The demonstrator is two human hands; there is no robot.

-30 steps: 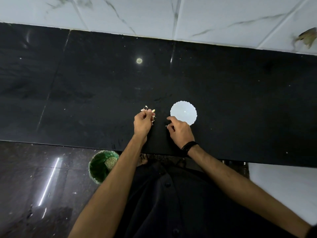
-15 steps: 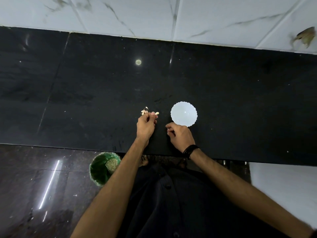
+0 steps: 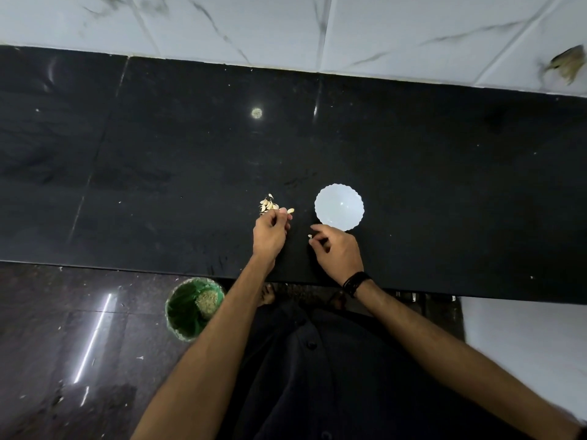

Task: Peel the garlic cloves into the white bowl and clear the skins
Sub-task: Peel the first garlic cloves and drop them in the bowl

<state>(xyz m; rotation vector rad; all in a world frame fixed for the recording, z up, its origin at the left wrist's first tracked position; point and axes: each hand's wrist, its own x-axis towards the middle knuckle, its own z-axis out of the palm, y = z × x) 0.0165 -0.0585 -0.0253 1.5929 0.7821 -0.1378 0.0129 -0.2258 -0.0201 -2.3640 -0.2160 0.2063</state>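
A small heap of garlic cloves lies on the black counter. My left hand sits just below the heap with its fingers curled, and a pale clove shows at its fingertips. The white scalloped bowl stands to the right of the heap and looks empty. My right hand is below the bowl's left edge and pinches a tiny pale piece between thumb and forefinger.
A green bin with pale scraps inside stands on the dark floor under the counter's front edge, left of my body. White marble tiles back the counter. Small flecks lie scattered on the floor.
My left hand has shifted slightly right along the heap and a clove now shows at its fingertips. My right hand has opened a little, with the small piece visible at its tips.
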